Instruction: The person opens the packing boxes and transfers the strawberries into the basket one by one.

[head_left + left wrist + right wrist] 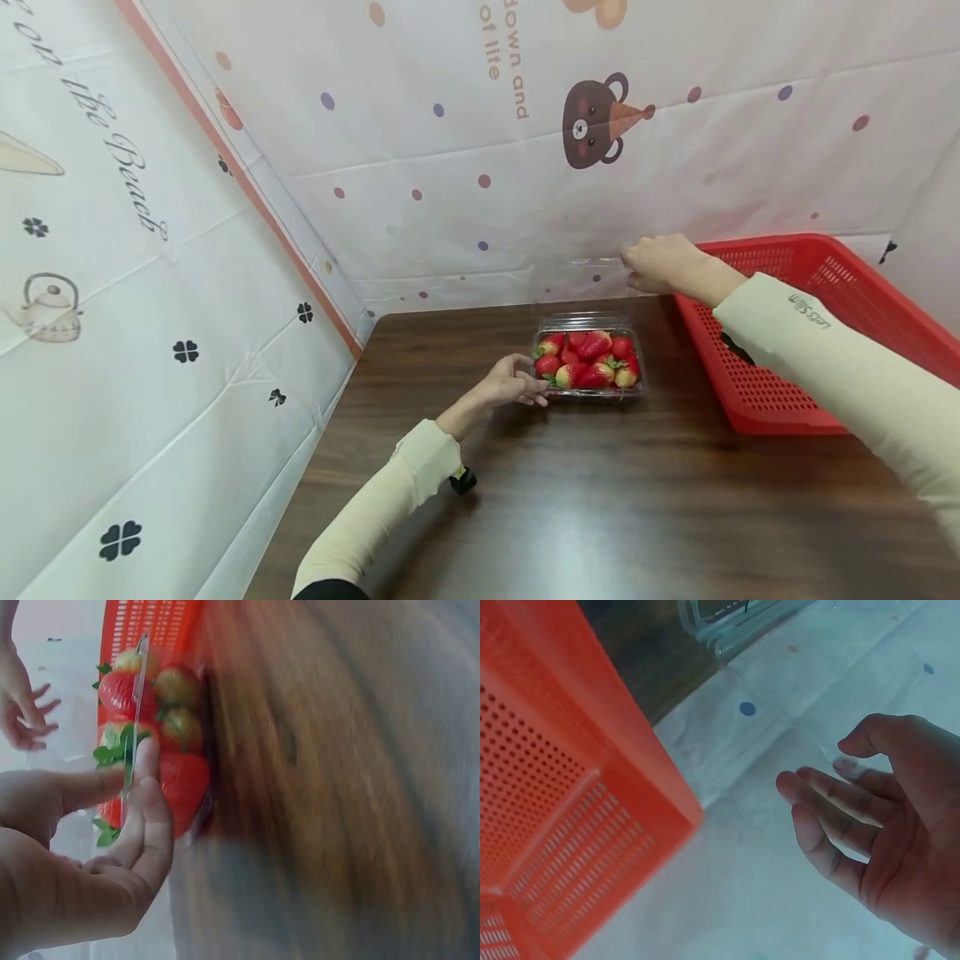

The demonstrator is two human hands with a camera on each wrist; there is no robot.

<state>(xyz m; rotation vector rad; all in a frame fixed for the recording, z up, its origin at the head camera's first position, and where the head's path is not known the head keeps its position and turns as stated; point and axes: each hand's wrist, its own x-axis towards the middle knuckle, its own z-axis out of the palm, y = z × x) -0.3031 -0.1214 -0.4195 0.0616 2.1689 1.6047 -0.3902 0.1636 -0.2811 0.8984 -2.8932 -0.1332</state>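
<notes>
A clear plastic box (592,395) full of red strawberries (592,354) stands at the far side of the wooden table. My left hand (510,383) is at its left end. In the left wrist view, the thumb and fingers of that hand (112,840) pinch the box's thin clear wall, close to the strawberries (184,784). The hinged clear lid (577,279) stands raised behind the box. Beside the lid's upper right corner is my right hand (667,262). In the right wrist view, this hand's fingers (832,859) are loosely bent, with thumb and fingertips apart.
A red perforated plastic basket (787,425) stands at the right of the table, under my right forearm. The dark wooden table (600,492) extends in front of the box. A patterned white cloth (450,225) hangs behind and at the left.
</notes>
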